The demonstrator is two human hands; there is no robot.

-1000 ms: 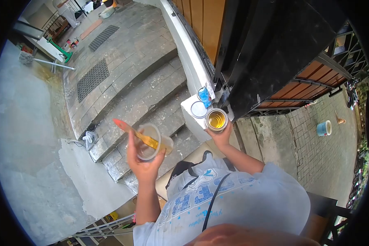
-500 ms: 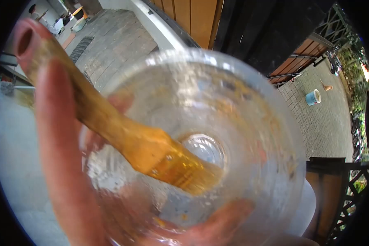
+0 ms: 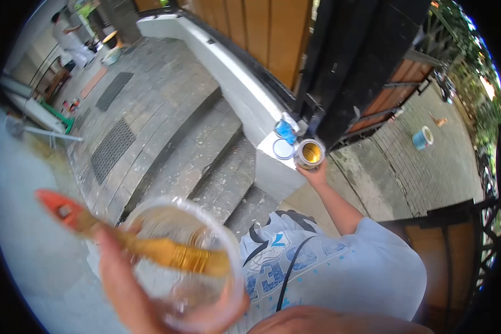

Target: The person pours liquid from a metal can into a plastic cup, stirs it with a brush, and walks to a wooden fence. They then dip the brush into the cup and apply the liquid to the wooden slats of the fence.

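My left hand [image 3: 129, 284] is closed round a clear plastic tub [image 3: 236, 261] at the lower left. A paintbrush [image 3: 150, 249] lies across the tub's mouth under my thumb; its red-tipped handle sticks out to the left, and gold paint coats its bristle end. At the white ledge, my right hand [image 3: 316, 175] grips the side of an open paint can [image 3: 310, 154] with gold paint inside. Beside the can are a round blue-rimmed lid [image 3: 283, 148] and a crumpled blue-and-white item [image 3: 285, 131], whose kind I cannot make out.
Stone steps [image 3: 206, 161] descend beside the white low wall [image 3: 222, 61]. Dark mats [image 3: 113, 149] lie on the paving. A black-framed wooden gate [image 3: 267, 39] stands above the ledge. A light-blue bucket [image 3: 422, 138] stands outside; a person [image 3: 71, 42] is far off at upper left.
The tub and brush have moved away from the camera, down and left. My view has shifted, and my right hand with the paint can, the ledge and the steps now show.
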